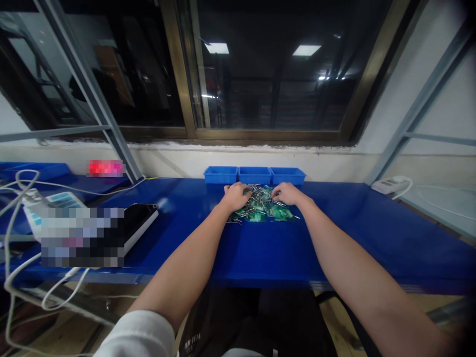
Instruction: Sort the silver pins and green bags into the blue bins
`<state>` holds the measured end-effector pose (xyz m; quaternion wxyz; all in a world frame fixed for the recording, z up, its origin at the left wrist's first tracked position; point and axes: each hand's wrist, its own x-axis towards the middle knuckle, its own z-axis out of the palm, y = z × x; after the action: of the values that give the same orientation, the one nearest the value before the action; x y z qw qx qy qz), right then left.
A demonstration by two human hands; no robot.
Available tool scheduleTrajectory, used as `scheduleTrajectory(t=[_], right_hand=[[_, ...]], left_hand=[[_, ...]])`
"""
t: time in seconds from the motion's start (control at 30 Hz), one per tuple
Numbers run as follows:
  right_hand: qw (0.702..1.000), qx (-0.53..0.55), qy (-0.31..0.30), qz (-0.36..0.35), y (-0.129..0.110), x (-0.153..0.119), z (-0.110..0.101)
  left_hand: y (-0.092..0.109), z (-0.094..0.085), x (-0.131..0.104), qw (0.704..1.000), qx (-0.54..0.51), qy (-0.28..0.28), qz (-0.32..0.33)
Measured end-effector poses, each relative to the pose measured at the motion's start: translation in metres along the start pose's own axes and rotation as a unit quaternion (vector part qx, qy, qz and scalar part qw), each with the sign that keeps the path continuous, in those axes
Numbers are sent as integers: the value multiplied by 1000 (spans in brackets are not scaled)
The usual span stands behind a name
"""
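Observation:
On the blue table lies a heap of thin metal pins, mixed with green pieces that look like thin plastic. My left hand rests at the heap's left side, its fingers curled in among the pins. On the opposite side is my right hand, with thumb and fingers drawn together at the heap's edge. What either hand grips is too small and partly hidden to make out. A few pins stick out toward the front right.
Three blue bins stand in a row behind the heap, against the wall. To the left, a phone-like dark device lies near a white and teal object and white cables. A white power strip sits at the right.

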<state>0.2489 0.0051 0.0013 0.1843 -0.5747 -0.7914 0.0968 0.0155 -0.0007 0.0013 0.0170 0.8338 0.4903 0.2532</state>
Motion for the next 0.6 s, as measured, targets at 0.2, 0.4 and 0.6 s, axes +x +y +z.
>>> scheduleTrajectory(t=[0.2, 0.4, 0.6], right_hand=[[1000, 3, -11, 7, 0, 0, 1], [999, -21, -24, 15, -1, 2, 3], [997, -58, -44, 25, -2, 1, 1]], left_hand=[[1, 0, 0, 1000, -1, 0, -1], [2, -1, 0, 1000, 0, -9, -9], [1, -1, 0, 1000, -5, -4, 3]])
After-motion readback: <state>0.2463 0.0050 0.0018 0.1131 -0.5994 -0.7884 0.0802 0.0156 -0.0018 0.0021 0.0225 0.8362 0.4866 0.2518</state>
